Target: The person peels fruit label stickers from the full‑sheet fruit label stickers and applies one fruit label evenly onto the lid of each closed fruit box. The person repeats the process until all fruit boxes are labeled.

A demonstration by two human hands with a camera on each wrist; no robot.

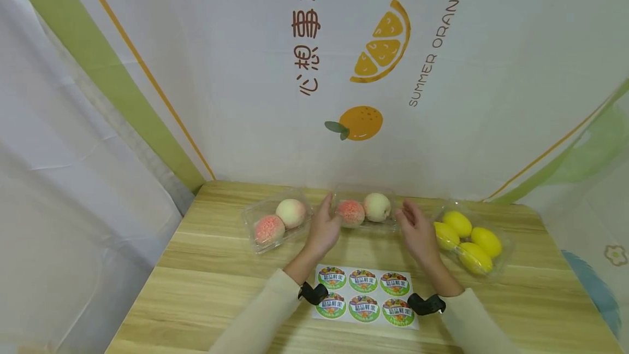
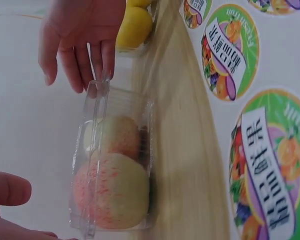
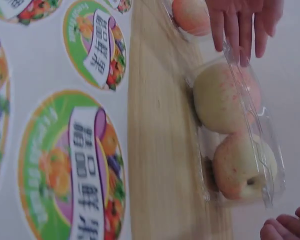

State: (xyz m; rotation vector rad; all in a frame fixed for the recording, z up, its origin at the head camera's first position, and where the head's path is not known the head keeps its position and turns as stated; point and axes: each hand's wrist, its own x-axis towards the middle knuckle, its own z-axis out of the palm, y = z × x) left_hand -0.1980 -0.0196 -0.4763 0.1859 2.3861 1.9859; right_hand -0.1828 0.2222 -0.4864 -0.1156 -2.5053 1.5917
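A clear plastic clamshell box [image 1: 365, 228] with two peaches [image 1: 377, 207] inside sits at the back of the table, its lid down over the fruit. My left hand [image 1: 324, 231] is at the box's left end, and its fingers look straight in the right wrist view. At the opposite end is my right hand [image 1: 419, 231], fingers loosely extended beside the rim [image 2: 96, 92]. Whether the fingertips touch the plastic I cannot tell. Neither hand grips anything.
To the left stands another clear box [image 1: 250, 217] of two peaches. A clear box [image 1: 503, 258] with several lemons [image 1: 486, 242] is on the right. A sheet of round fruit stickers [image 1: 365, 294] lies in front, between the forearms. A printed cloth [image 1: 255, 97] hangs behind the table.
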